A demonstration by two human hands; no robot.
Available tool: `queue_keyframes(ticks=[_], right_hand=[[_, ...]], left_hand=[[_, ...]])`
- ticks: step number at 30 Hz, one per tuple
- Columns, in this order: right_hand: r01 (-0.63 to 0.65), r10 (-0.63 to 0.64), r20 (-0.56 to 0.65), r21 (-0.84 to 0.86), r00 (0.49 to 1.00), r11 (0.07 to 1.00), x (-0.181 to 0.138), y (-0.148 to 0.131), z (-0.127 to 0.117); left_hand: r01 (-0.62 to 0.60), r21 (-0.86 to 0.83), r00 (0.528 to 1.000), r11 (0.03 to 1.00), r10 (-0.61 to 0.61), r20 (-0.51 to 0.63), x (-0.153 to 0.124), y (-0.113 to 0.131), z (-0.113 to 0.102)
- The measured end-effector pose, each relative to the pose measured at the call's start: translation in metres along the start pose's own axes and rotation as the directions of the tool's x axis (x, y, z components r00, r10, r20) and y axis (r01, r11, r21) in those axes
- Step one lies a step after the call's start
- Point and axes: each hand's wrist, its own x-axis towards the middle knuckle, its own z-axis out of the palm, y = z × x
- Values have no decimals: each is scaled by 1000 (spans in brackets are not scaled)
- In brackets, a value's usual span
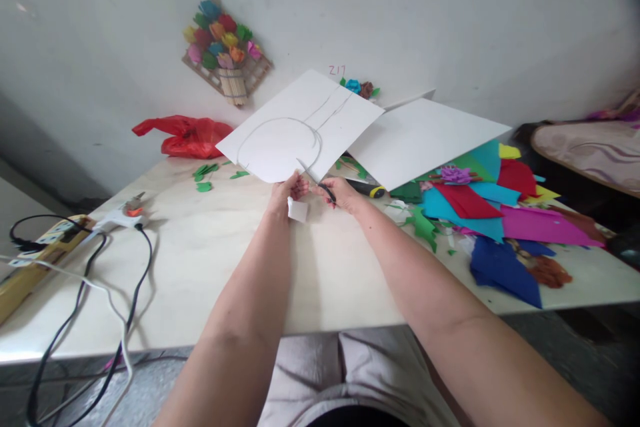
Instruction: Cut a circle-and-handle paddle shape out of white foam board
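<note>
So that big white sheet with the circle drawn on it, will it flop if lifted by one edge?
Probably fairly stiff: the white sheet juts out flat from the left hand gripping its near edge. Likely light, since one hand holds it up. It may wobble under the scissors.

The white paper sheet [295,133] looks matt and smooth, the red plastic bag [187,135] glossy and crinkled, the tabletop [210,260] pale smooth wood.

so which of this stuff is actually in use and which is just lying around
In use: white sheet with drawn circle in left hand, scissors in right hand.
Lying about: red bag, coloured sheets, second white sheet, power strip.
</note>
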Motion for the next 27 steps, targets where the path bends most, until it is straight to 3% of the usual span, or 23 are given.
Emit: queue_keyframes(ticks=[7,16,22,27], right_hand=[[-42,45,41,-52,998,998,-6,-3,-1],[-7,23,235,-70,972,998,-8,0,-23],[-73,101,392,-87,914,994,-7,5,-48],[-129,205,511,-181,835,975,-14,-7,-56]], left_hand=[[-32,8,998,999,32,48,4,-2,-2],[-88,-101,992,991,78,-95,2,4,-1],[-239,-160,954,958,201,-221,8,6,-9],[-280,-135,940,950,244,-237,12,8,-17]])
